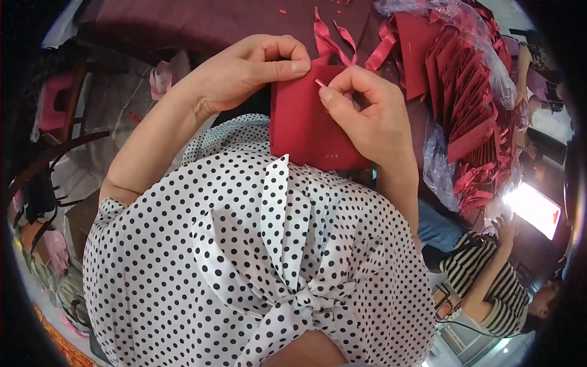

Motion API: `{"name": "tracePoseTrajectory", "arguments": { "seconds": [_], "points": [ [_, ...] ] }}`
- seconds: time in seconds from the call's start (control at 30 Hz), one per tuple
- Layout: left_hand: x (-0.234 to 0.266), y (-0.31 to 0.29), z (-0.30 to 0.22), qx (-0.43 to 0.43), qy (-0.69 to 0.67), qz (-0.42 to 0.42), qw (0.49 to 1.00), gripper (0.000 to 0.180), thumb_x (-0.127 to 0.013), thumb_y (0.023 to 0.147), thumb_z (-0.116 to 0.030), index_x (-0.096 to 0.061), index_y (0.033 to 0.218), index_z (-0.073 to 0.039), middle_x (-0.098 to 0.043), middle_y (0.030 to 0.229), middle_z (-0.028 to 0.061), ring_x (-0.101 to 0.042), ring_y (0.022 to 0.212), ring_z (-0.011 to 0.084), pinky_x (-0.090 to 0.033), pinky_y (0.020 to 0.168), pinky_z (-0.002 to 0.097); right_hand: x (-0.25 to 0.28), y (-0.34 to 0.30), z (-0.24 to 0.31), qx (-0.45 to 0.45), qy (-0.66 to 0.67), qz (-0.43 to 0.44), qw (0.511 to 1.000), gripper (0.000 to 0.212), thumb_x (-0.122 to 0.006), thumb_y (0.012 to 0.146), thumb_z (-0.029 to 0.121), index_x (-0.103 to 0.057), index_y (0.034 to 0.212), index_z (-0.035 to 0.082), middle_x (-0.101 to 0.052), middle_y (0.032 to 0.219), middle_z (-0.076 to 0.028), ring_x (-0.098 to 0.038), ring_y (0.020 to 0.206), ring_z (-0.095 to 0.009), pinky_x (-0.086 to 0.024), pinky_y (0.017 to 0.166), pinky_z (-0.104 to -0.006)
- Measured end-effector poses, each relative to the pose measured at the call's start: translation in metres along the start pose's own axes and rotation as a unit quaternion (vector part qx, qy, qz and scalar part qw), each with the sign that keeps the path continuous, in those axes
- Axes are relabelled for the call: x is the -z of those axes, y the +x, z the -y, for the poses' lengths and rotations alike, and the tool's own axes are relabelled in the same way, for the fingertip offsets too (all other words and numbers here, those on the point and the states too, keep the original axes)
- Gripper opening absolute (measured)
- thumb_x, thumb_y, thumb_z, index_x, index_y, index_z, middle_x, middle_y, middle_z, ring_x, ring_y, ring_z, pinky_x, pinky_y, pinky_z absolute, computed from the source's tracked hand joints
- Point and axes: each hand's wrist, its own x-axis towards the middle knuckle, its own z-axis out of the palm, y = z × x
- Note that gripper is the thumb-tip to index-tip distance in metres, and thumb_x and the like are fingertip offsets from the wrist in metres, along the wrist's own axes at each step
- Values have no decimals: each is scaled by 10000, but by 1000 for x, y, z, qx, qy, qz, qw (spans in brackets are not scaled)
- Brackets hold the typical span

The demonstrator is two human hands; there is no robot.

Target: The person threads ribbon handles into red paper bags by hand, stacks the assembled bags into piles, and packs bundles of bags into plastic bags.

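2 bare hands were busy with a red bag [299,125], held up right in front of the person's white-and-black polka-dot blouse [177,263], with the dark red tablecloth [183,18] just past it. The left hand [260,58] had the bag's top edge pinched near the left corner, thumb against index finger, the rest curled in. The right hand [373,113] was closed too, sitting over the bag's right side, thumb and index fingertip squeezing a narrow pink bit [320,82]. Couldn't tell if that was a ribbon end or what. Some shiny red ribbons [324,43] stuck up past the bag's top edge, over the cloth.

Off to the right there was a big fanned-out pile of red bags [461,104], with clear plastic [437,165] bunched along its sides and more ribbon spilling at the near end. Further right, 1 other person in a striped top [513,281] had a hand up near a bright lit panel [538,211].
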Motion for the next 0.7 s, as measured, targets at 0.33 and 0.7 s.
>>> {"name": "tracePoseTrajectory", "arguments": {
  "seconds": [0.33, 0.7],
  "points": [
    [-7, -4, -10, -109, 269, -37, 956, 102, -598, 893, -94, -566, 848, -9, -454, 912, 2, -441, 841, 92, -357, 765, 213, -7, 4, 0, 121, -134, -1, 984, 133, -634, 794, 64, -535, 727, 5, -534, 641, -75, -500, 542, -172, -396, 512, -297],
    [-12, -13, -22, -234, 410, 0, 881, 96, -588, 850, -60, -511, 839, -3, -486, 838, 68, -472, 814, 212, -397, 789, 306, -15, -3, -7, -57, 44, 39, 997, 131, -686, 826, 104, -594, 782, 22, -580, 633, -3, -534, 595, -36, -411, 509, -199]
  ]
}}
